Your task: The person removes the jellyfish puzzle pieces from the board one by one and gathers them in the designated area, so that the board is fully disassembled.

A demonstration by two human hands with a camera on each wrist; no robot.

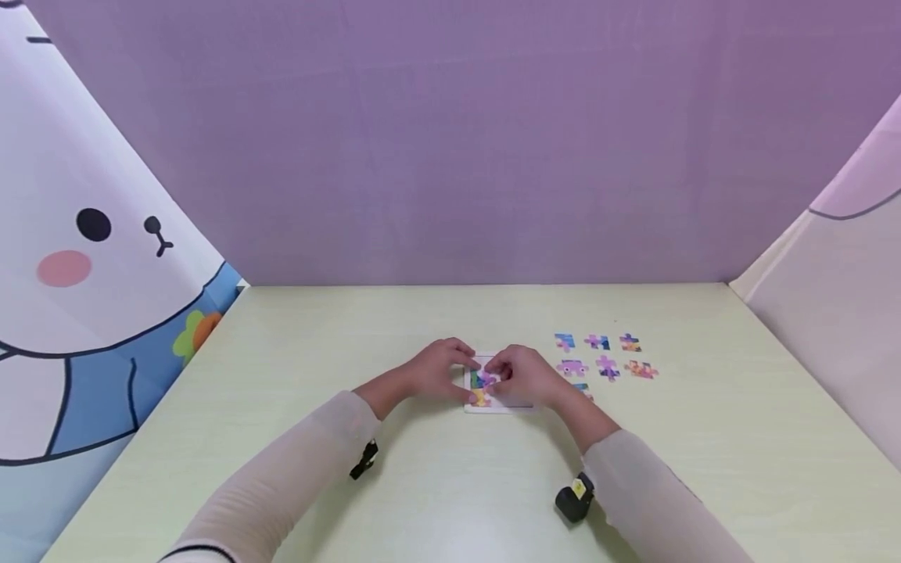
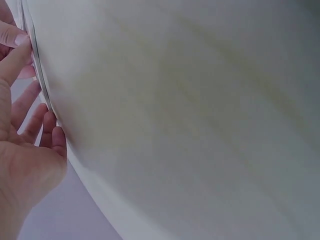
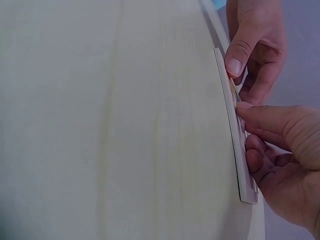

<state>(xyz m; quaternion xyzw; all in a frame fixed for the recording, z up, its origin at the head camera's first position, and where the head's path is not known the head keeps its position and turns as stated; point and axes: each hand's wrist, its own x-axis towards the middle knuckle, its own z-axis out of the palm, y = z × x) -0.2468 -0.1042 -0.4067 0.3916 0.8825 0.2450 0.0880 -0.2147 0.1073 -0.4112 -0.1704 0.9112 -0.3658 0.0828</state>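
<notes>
A small white puzzle tray [image 1: 501,410] lies on the table between both hands. Joined pieces fill its left part, among them a yellow-orange piece [image 1: 482,399] at the lower left corner. My left hand [image 1: 438,372] reaches over the tray's left side, its thumb on that corner and its fingers loosely extended toward the upper edge. From the other side, my right hand [image 1: 526,377] pinches a purple puzzle piece [image 1: 487,378] between thumb and index finger, low over the tray. In the right wrist view the tray [image 3: 231,125] appears edge-on, its face mostly hidden by fingers.
Loose puzzle pieces lie in rows right of the tray, including a pink piece with eyes [image 1: 573,367], an orange one [image 1: 641,370] and a blue one [image 1: 565,342]. Another piece [image 1: 583,389] is partly behind the right wrist. A purple backdrop [image 1: 493,156] closes the table's back.
</notes>
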